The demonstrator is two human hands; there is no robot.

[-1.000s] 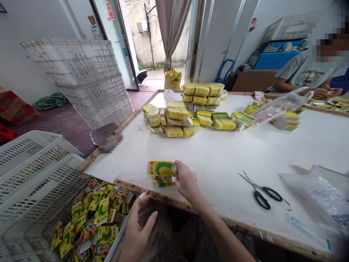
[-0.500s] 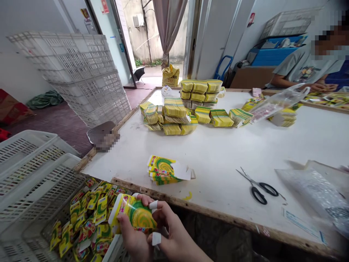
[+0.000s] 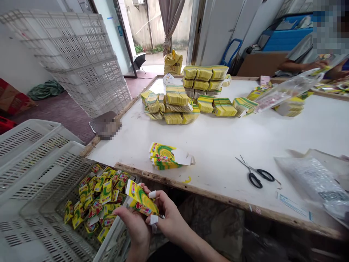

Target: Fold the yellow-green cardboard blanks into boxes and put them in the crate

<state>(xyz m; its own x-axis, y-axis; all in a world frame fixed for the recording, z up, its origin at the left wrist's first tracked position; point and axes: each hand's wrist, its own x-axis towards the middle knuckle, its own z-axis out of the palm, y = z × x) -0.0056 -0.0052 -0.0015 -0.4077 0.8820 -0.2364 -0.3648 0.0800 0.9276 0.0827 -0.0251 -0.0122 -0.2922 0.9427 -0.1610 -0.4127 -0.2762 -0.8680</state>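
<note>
A small yellow and green printed carton (image 3: 142,199) is held tilted between my two hands, just off the table's near edge. My left hand (image 3: 137,227) cradles it from below and behind, with the thumb stretched out to the left, away from its front. The fingers of my right hand (image 3: 171,214) close on the carton's right end; white tape wraps its thumb and a finger. Below and to the left, a white crate (image 3: 61,169) holds a heap of similar small cartons (image 3: 94,196). On the table lies a small stack of flat cartons (image 3: 165,156).
Bundles of flat cartons (image 3: 174,96) are piled toward the table's far side. Black-handled scissors (image 3: 256,174) and a clear plastic bag (image 3: 316,182) lie to the right. Tall stacked white crates (image 3: 73,58) stand at left. Another person's arm (image 3: 297,65) shows at far right.
The carton has turned in my hands, from its broad swirl face to a steeper tilt showing a narrow side. My left thumb has come off its front. The camera view has dipped.
</note>
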